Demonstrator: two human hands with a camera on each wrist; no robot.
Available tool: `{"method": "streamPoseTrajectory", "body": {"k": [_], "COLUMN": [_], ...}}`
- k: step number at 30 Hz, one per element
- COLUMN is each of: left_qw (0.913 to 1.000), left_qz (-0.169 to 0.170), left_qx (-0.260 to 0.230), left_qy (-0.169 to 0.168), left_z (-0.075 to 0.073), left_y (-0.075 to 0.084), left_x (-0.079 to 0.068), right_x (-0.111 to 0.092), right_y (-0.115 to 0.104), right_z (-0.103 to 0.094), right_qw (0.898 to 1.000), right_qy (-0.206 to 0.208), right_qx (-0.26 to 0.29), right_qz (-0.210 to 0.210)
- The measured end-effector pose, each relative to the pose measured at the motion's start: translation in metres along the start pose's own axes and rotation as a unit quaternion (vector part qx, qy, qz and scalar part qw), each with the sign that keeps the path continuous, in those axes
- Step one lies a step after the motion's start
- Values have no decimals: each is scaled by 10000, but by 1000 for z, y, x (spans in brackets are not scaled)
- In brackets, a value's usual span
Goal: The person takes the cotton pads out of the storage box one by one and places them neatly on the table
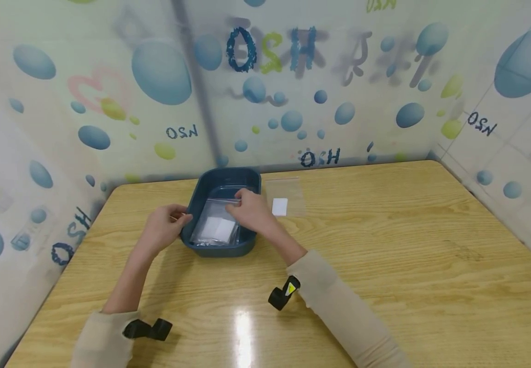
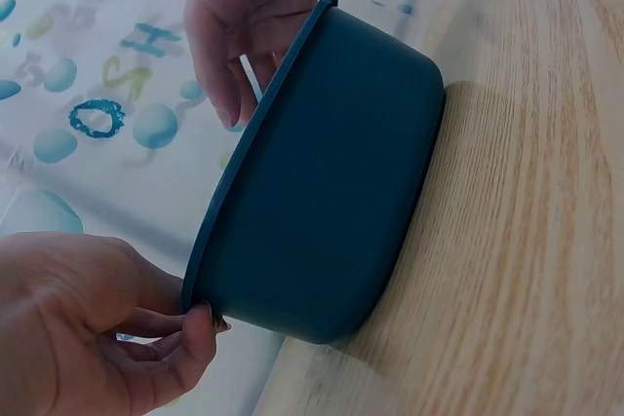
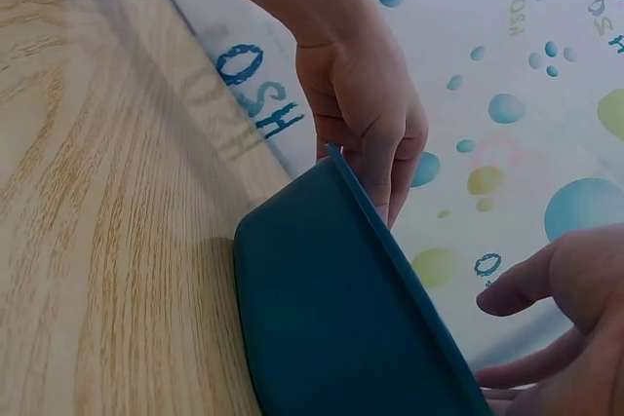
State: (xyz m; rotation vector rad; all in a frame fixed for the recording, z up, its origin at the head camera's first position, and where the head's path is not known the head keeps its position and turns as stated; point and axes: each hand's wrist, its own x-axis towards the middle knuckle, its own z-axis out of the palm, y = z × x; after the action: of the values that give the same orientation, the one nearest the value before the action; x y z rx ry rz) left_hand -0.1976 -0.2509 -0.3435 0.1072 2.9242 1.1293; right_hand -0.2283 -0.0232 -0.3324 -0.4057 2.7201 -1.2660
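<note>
tub sits between curled hands, left pinching it.

box: dark blue, tilted in view, side wall facing camera, on wood-grain table | left hand: fingers at far end of rim | right hand: partly in view, thumb and fingers apart, beside rim | wall: pale, blue and green spots, blue lettering

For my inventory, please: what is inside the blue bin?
Clear plastic bags with white patches lie in the bin; the right hand hides part. Whatever lies under the bags is covered.
</note>
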Motion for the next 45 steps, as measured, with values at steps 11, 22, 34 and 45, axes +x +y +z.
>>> {"method": "streamPoseTrajectory", "body": {"k": [11, 22, 34, 45], "left_qw": [10000, 9999, 10000, 9999], "left_qz": [-65, -80, -49, -94], "left_qx": [-44, 59, 62, 50], "left_qy": [-54, 8, -20, -37], "left_z": [1, 2, 0, -1], "left_y": [1, 2, 4, 3], "left_x": [0, 1, -1, -2], "right_x": [1, 1, 2, 5], "right_y": [1, -5, -5, -4], "right_z": [10, 16, 21, 26], "right_qw": [9988, 9968, 9983, 9882], "right_qy": [-462, -632, -248, 132], "right_qx": [-58, -160, 189, 1246], "right_qz": [145, 458, 496, 875]}}
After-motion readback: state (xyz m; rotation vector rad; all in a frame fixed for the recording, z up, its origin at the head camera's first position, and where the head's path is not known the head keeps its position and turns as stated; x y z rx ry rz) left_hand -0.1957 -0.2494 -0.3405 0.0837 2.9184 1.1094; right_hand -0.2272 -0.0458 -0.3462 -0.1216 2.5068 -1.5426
